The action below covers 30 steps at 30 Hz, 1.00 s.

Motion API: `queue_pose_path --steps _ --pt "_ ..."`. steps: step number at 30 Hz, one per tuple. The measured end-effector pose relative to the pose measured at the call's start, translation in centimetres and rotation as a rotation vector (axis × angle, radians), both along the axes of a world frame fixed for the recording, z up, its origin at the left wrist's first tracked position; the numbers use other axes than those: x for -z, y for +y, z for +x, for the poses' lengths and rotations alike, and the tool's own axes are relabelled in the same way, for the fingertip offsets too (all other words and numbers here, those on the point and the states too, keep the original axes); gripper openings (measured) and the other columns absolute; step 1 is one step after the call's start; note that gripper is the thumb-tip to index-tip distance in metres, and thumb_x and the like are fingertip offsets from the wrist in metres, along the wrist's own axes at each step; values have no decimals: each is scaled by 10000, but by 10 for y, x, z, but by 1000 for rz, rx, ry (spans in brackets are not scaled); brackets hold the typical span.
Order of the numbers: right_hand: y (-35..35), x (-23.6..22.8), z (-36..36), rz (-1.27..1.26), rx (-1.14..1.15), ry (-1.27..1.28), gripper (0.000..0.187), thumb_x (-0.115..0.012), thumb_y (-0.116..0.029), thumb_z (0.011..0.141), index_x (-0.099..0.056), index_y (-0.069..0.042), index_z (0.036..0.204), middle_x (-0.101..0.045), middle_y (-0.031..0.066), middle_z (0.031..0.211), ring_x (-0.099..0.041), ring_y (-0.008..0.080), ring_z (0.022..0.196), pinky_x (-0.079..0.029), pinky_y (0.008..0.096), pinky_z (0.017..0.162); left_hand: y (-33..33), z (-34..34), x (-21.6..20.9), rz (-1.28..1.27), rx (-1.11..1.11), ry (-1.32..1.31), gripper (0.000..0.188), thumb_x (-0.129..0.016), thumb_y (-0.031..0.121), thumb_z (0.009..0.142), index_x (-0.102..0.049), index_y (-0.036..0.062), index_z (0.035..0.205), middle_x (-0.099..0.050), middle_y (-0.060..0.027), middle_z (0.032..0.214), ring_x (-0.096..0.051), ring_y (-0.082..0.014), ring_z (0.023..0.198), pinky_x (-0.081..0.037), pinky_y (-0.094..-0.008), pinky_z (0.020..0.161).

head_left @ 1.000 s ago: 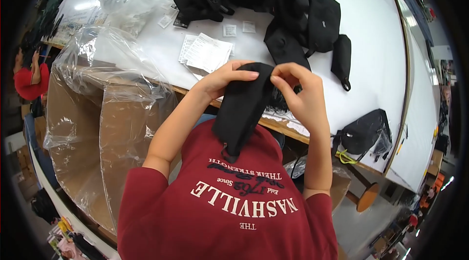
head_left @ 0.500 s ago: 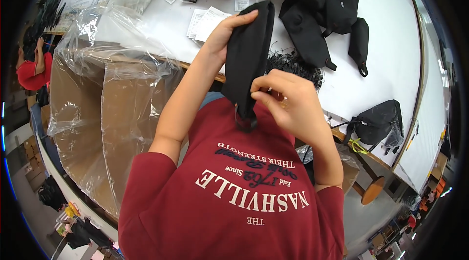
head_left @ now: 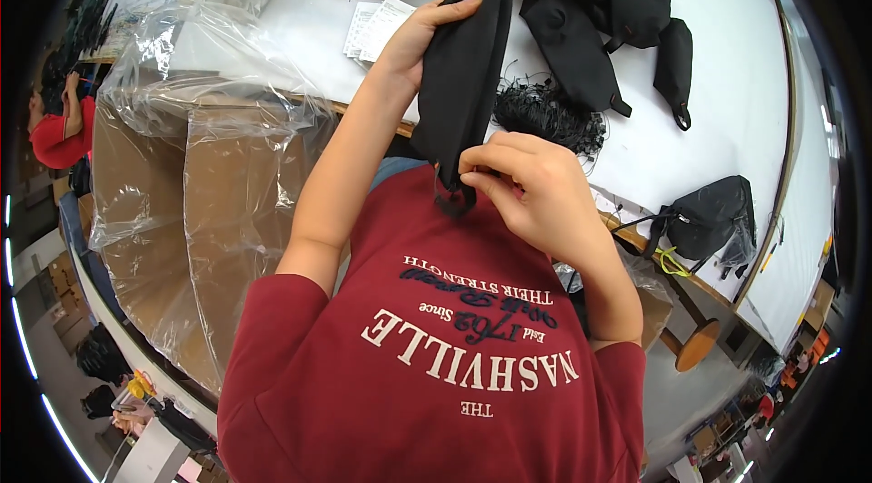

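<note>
A long black fabric pouch [head_left: 461, 74] is held up in front of my chest, slanting from upper right to lower left. My left hand [head_left: 420, 38] grips its far end, with the thumb lying across the top. Near the pouch's lower end, my right hand [head_left: 531, 183] pinches at its right edge with thumb and forefinger. A small fabric loop [head_left: 454, 202] hangs from that lower end. Whether a thread or a zipper pull lies between the right fingertips is too small to make out.
More black pouches [head_left: 572, 56] lie on the white table [head_left: 727, 93], with a heap of black cords [head_left: 549, 115] beside them. White labels [head_left: 377, 29] lie further left. A plastic-lined cardboard box [head_left: 245, 238] stands at left; a black bag [head_left: 708, 220] sits at right.
The pouch and both hands have shifted slightly away from my body. My right hand stays pinched at the pouch's lower edge.
</note>
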State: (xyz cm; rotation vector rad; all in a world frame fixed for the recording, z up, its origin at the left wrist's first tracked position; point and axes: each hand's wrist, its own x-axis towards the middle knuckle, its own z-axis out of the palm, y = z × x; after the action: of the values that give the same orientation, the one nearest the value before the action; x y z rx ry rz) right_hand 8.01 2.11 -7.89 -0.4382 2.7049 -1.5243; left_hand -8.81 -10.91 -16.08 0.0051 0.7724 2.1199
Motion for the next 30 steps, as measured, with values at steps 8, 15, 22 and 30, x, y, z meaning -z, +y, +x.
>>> queue_pose_path --steps 8,15,22,30 --pt "31 -12 -39 175 486 339 58 -661 -43 749 -638 -57 800 -603 55 706 -557 175 562 -433 280 526 13 26 -20 -131 120 233 258 -675 153 828 -610 -1 1024 -666 -68 877 -651 -107 729 -538 -213 654" --pt "8 -10 -5 27 12 -46 72 -662 -71 749 -634 -41 808 -609 76 728 -572 220 617 -459 315 573 8 -1 -1 119 60 -107 195 -641 154 858 -631 -10 963 -684 -110 822 -674 -169 661 -563 -258 587" --pt "7 -6 -2 51 31 -106 52 -651 -68 758 -633 -36 794 -598 63 690 -567 217 606 -461 323 576 4 -8 5 46 40 -77 185 -645 154 854 -640 -16 924 -685 -115 808 -674 -174 646 -567 -266 582" --pt "18 -15 -1 387 208 227 441 -755 -289 670 -592 -147 1054 -461 91 1236 -415 307 1132 -349 428 940 -2 -11 6 -128 -101 -191 220 -625 192 862 -640 4 975 -685 -103 868 -667 -201 733 -557 -308 701"
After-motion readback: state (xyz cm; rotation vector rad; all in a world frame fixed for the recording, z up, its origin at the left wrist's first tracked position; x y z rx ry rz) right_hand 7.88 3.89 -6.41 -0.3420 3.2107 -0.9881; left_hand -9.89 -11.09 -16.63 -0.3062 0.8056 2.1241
